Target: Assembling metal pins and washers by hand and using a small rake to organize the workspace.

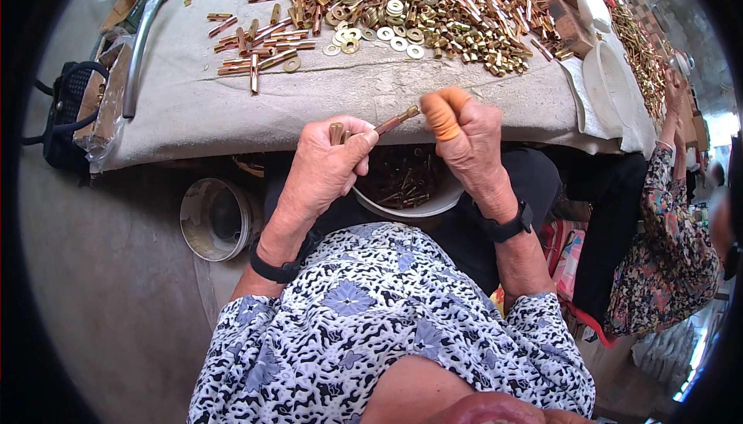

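My left hand (329,161) is closed around a slim brass-coloured sleeve anchor (396,120), which points up to the right. A second metal piece (337,133) sticks out of the same fist. My right hand (468,137) is at the anchor's tip, its fingers curled in and orange covers on some of them. Those fingertips are blurred, and whatever they may pinch is hidden. On the cloth-covered table (325,102) beyond are loose metal sleeves (267,44), flat washers (395,7) and a heap of small nuts (487,44).
Below my hands, a white bucket (410,211) holds dark metal pieces. Another bucket (213,219) lies left of my legs. A metal bar (143,56) is at the table's left edge, by a black bag (73,114). A co-worker (665,261) in a floral top works at right.
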`<state>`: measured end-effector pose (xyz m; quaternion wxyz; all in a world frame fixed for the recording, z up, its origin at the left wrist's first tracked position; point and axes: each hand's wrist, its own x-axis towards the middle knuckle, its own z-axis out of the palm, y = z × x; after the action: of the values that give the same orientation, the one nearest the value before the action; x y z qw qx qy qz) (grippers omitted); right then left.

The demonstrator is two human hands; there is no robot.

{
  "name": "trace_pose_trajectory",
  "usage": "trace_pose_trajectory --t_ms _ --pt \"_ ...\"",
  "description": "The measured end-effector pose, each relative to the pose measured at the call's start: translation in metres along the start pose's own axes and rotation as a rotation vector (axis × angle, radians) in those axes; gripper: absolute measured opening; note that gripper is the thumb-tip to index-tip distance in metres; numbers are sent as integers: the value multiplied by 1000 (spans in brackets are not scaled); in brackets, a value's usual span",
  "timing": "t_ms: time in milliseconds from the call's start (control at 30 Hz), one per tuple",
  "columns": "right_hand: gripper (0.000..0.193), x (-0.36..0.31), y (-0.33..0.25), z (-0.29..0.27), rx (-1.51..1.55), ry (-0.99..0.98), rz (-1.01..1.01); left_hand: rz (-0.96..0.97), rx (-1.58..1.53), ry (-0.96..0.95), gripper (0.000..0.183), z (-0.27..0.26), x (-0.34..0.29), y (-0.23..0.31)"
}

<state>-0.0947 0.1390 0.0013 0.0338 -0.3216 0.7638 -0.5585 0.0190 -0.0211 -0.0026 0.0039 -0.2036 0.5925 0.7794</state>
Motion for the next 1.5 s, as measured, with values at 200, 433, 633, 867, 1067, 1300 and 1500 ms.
trace_pose_trajectory --t_ms 200,433,633,867,1067,1300,1500 --pt "16 -3 -3 3 -57 -113 54 24 58 14 19 2 -1 -1" --pt "10 -9 0 2 354 -184 164 -76 -119 -75 17 -3 1 -5" --pt "15 -7 5 -3 -1 -171 -113 -59 -32 -87 18 -1 0 -5" --pt "18 -5 1 -5 -251 -151 -158 40 90 -28 20 5 -2 -5" --pt "21 -13 8 16 188 64 -70 46 51 -19 20 4 -1 -6" --pt "20 -12 9 3 -192 -128 -39 45 53 -14 19 5 -1 -10" --pt "15 -17 11 12 178 58 -68 21 27 -21 18 3 -1 -10"
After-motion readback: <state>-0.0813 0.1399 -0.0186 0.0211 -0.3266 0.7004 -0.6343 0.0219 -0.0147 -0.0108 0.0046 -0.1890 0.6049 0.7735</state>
